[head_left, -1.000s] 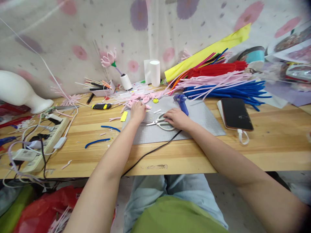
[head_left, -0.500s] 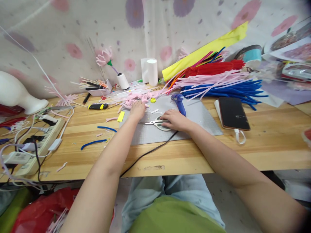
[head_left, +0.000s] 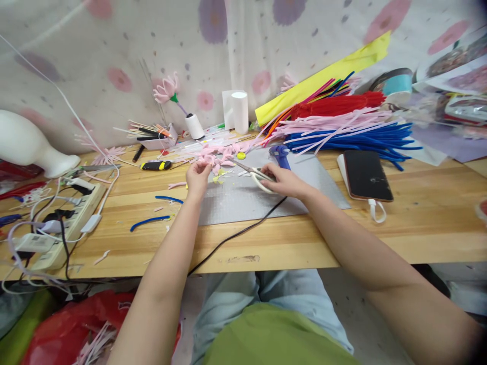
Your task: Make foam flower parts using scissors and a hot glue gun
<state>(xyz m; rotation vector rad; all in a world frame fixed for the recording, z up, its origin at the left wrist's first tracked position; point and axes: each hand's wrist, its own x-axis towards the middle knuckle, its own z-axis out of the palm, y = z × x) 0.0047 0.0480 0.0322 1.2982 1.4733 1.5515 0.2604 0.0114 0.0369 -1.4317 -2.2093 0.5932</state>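
My right hand (head_left: 281, 181) grips a pair of scissors (head_left: 251, 169) by its pale handles, the blades pointing left and away over the grey mat (head_left: 304, 190). Across from the blade tips, my left hand (head_left: 198, 177) is closed in a pinch at the mat's left side. What sits between its fingertips is too small to make out. Just beyond it lies a heap of pink fuzzy looped pieces (head_left: 213, 156), with a small yellow coil (head_left: 241, 156) beside them. Yellow and white scraps (head_left: 220, 177) are scattered between the hands. A blue glue gun (head_left: 280, 156) rests behind my right hand.
Bundles of blue (head_left: 350, 139), pink and red pipe cleaners lie at the back right. A black phone (head_left: 366, 175) is to the right. On the left are a utility knife (head_left: 155, 166) and a power strip (head_left: 78, 223). A black cord (head_left: 236, 237) crosses the front.
My right hand has picked the scissors up off the mat, their blades now angled away. My left hand has shifted left and closed into a pinch.
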